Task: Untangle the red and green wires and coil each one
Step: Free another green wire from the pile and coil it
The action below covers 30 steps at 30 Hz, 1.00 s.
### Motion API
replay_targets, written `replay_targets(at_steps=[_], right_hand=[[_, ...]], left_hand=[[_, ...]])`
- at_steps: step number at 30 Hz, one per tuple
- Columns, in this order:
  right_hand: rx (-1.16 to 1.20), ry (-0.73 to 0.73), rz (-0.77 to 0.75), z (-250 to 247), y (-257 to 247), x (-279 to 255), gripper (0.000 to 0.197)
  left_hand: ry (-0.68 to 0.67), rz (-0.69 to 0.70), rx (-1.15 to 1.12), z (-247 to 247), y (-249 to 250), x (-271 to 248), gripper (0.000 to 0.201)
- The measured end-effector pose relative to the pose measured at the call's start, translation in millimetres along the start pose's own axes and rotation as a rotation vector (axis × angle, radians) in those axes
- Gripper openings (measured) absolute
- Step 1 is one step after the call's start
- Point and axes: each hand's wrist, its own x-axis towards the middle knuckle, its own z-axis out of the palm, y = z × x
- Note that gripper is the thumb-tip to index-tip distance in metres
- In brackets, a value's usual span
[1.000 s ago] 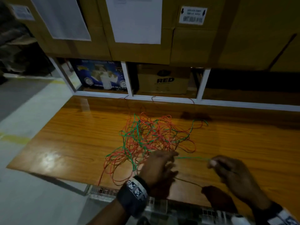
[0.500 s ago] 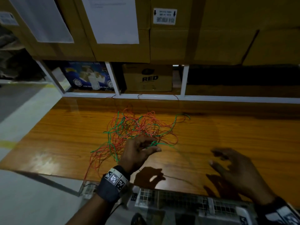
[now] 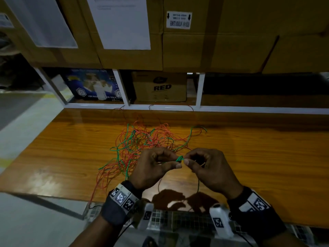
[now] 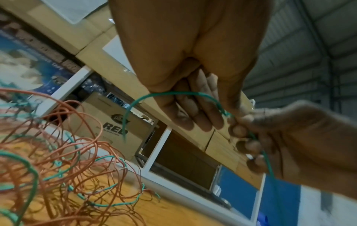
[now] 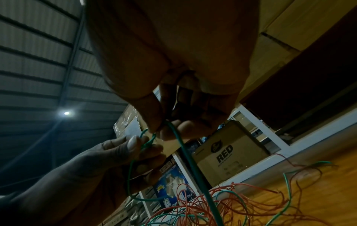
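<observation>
Green wire [image 3: 179,159] loop pinched between left hand [image 3: 154,169] and right hand [image 3: 211,169], both grips clamped, raised above table [image 3: 71,148]

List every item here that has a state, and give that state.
green wire: small loop pinched between both hands, the rest tangled with the red.
red wire: loose tangled heap on the table, uncoiled.
left hand: raised, pinching the green wire.
right hand: raised, pinching the green wire.
table: bears the tangle.
RED box: closed, on the shelf.
</observation>
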Motion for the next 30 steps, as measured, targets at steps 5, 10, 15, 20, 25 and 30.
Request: replay_targets(at_steps=[5,10,15,20,25,30], right_hand=[[0.077,-0.009,0.101,-6,2,4,0.006],[0.098,-0.021,0.122,-5,0,6,0.005],[0.082,0.037,0.138,-1,1,8,0.011],[0.118,0.037,0.156,4,1,7,0.02],[0.188,-0.026,0.17,1,-1,7,0.004],[0.135,-0.035,0.18,-18,-4,13,0.008]], left_hand=[[0.041,0.062,0.078,-8,-3,3,0.011],[0.029,0.029,0.109,-6,-1,7,0.02],[0.101,-0.009,0.007,3,4,7,0.031],[0.105,-0.102,-0.12,8,5,8,0.037],[0.09,-0.091,-0.007,4,5,12,0.023],[0.055,-0.052,0.094,7,10,19,0.024]])
